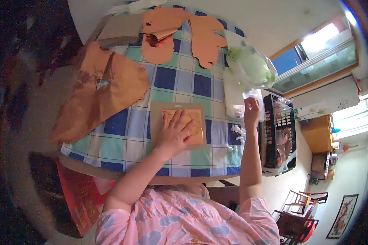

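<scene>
My left hand (176, 132) lies flat, fingers spread, on a tan leather-like sheet (197, 127) with a drawn or pressed outline. This sheet sits on a slightly larger beige card backing (177, 105) with a small slot at its top. Off to the right, my right hand (252, 109) is raised, thumb and fingers pinched on a thin whitish piece (252, 94). Whether that piece is separate from the clear plastic behind it, I cannot tell. Just beyond it is a translucent plastic bag (249, 67) with pale green in it.
A checked cloth (166, 78) covers the table. Large tan leather-like pieces lie at left (106, 87), far middle (163, 22) and far right (206, 38). White crumpled bits (238, 131) rest near the right edge. Beside the table stands a black basket (279, 130) of wrapped items.
</scene>
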